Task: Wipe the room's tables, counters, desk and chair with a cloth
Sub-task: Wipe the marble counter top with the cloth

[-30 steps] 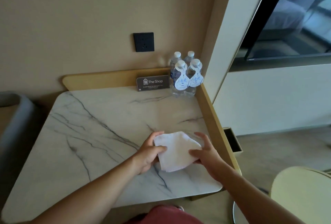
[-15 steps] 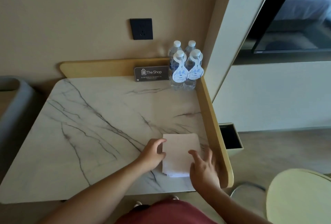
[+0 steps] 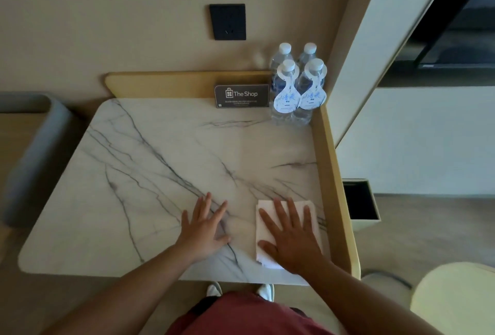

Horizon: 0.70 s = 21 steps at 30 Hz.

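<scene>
Cloth [image 3: 288, 204] lies folded flat on the marble table [image 3: 160, 174], at the near right corner just inside the raised wooden edge [image 3: 336, 200]. The right hand [image 3: 290, 235] rests on top of it with fingers straight and spread, pressing it down — nothing is curled round or pinched. The left hand [image 3: 205, 227] lies flat and open on bare marble beside it, apart from the cloth, likely as a brace.

The step in hand looks like the start of wiping this table, with almost all of the surface still to cover. To do it well, the person should keep the palm weight even across the folded pad so the whole face of it drags, not just the fingertips, and work in long overlapping passes from the right edge toward the rounded left side. The left hand would need to lift clear of each pass, or it leaves an unwiped patch.

At the far right corner stand four water bottles [image 3: 297, 88] bunched together, with a dark sign card [image 3: 242, 95] just beside them against the back rail. A sweep that runs hard into them could topple a bottle — better to slow there and wipe round their bases, or move them with the free hand first.
</scene>
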Each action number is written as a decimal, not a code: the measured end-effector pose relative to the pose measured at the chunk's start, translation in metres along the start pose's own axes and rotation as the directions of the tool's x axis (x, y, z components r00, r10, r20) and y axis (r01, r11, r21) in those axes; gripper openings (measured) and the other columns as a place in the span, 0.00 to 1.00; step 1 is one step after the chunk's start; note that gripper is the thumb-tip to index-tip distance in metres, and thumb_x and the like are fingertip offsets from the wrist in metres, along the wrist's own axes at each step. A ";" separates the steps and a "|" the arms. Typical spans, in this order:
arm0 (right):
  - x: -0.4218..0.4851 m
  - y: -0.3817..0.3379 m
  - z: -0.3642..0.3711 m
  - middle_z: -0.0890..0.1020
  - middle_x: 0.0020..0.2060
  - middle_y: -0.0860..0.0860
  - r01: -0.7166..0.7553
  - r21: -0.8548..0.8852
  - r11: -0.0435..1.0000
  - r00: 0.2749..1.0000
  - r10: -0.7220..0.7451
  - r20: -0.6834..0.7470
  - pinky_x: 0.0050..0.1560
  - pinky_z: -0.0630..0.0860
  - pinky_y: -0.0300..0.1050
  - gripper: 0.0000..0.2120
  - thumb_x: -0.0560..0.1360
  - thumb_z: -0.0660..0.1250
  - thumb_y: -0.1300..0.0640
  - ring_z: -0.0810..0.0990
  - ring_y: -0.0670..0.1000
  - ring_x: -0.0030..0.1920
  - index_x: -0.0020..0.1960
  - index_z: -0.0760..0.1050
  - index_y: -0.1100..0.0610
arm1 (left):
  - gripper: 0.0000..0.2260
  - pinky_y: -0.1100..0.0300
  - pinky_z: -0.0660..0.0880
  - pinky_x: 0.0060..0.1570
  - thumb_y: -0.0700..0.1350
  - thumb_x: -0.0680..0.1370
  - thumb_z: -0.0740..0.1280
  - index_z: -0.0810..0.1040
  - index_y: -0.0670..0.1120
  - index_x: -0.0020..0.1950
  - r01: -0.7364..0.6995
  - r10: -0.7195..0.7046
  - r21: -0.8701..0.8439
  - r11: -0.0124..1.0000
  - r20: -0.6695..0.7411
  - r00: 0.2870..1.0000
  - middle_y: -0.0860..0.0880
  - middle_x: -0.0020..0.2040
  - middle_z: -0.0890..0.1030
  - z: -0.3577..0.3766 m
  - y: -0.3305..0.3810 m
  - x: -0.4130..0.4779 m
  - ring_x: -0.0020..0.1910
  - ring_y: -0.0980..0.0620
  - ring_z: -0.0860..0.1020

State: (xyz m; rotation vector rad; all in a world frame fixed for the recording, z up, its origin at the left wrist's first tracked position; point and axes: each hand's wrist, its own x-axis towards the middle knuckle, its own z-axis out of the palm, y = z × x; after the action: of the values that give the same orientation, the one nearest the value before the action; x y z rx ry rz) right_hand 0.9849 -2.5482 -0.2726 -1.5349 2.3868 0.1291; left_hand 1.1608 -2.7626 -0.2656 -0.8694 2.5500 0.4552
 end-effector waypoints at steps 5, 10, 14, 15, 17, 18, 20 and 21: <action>-0.030 0.010 0.007 0.54 0.82 0.59 -0.097 0.021 0.995 0.995 0.097 -0.014 0.72 0.53 0.79 0.38 0.78 0.50 0.28 0.52 0.70 0.80 0.83 0.54 0.45 | 0.45 0.33 0.44 0.75 0.74 0.73 0.61 0.40 0.64 0.81 -0.020 0.018 0.060 0.998 0.030 0.999 0.48 0.80 0.27 0.003 0.002 0.009 0.80 0.45 0.30; -0.047 -0.006 0.018 0.58 0.81 0.58 -0.170 0.057 0.984 0.985 0.169 0.033 0.69 0.53 0.78 0.39 0.76 0.53 0.27 0.56 0.70 0.78 0.81 0.60 0.45 | 0.46 0.33 0.42 0.75 0.74 0.72 0.64 0.43 0.64 0.82 -0.034 0.034 0.017 0.999 0.028 0.999 0.48 0.80 0.29 -0.003 0.000 0.009 0.79 0.46 0.30; -0.037 -0.006 0.017 0.57 0.81 0.59 -0.161 0.081 0.984 0.987 0.160 0.019 0.68 0.55 0.82 0.39 0.76 0.54 0.27 0.54 0.71 0.79 0.82 0.59 0.44 | 0.46 0.33 0.42 0.76 0.73 0.72 0.65 0.43 0.63 0.82 -0.017 0.016 0.015 1.000 0.045 0.999 0.47 0.81 0.30 -0.006 0.004 0.008 0.80 0.45 0.31; -0.031 -0.005 0.013 0.56 0.82 0.59 -0.163 0.087 0.983 0.986 0.160 0.035 0.68 0.54 0.83 0.39 0.76 0.53 0.27 0.53 0.72 0.79 0.82 0.58 0.44 | 0.46 0.33 0.42 0.75 0.73 0.72 0.66 0.43 0.63 0.82 -0.012 0.011 0.012 1.000 0.056 0.998 0.47 0.81 0.30 -0.008 0.005 0.008 0.80 0.45 0.31; -0.014 -0.001 0.005 0.45 0.82 0.59 -0.181 0.089 0.979 0.981 0.174 0.081 0.70 0.45 0.83 0.40 0.76 0.46 0.26 0.42 0.71 0.79 0.83 0.46 0.42 | 0.46 0.33 0.42 0.75 0.71 0.72 0.67 0.43 0.63 0.82 -0.011 0.010 0.007 1.000 0.074 0.997 0.48 0.81 0.29 -0.010 0.006 0.008 0.80 0.45 0.31; -0.003 0.002 0.003 0.36 0.82 0.57 -0.185 0.087 0.979 0.980 0.177 0.093 0.69 0.37 0.82 0.40 0.75 0.40 0.25 0.33 0.70 0.78 0.81 0.36 0.40 | 0.46 0.33 0.41 0.75 0.71 0.73 0.67 0.43 0.64 0.82 -0.016 0.015 0.002 1.000 0.077 0.997 0.48 0.81 0.29 -0.011 0.006 0.008 0.80 0.45 0.31; 0.020 0.012 0.000 0.24 0.77 0.53 -0.194 0.109 0.975 0.978 0.183 0.097 0.68 0.29 0.78 0.39 0.72 0.33 0.24 0.23 0.67 0.75 0.76 0.23 0.38 | 0.46 0.33 0.41 0.76 0.70 0.73 0.67 0.42 0.63 0.82 -0.024 0.025 -0.009 1.000 0.078 0.997 0.49 0.81 0.29 -0.011 0.005 0.008 0.80 0.46 0.31; 0.032 0.016 -0.003 0.22 0.76 0.53 -0.194 0.112 0.975 0.978 0.182 0.103 0.68 0.28 0.78 0.39 0.72 0.33 0.24 0.21 0.66 0.74 0.76 0.22 0.38 | 0.46 0.33 0.41 0.76 0.70 0.73 0.67 0.42 0.63 0.82 -0.028 0.028 -0.005 1.000 0.077 0.997 0.49 0.81 0.29 -0.011 0.003 0.007 0.80 0.47 0.31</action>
State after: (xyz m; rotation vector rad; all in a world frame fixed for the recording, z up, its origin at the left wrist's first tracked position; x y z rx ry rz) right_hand 0.9571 -2.5700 -0.2806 -1.2212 2.4151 0.0908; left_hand 1.1506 -2.7684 -0.2587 -0.8029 2.4946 0.4933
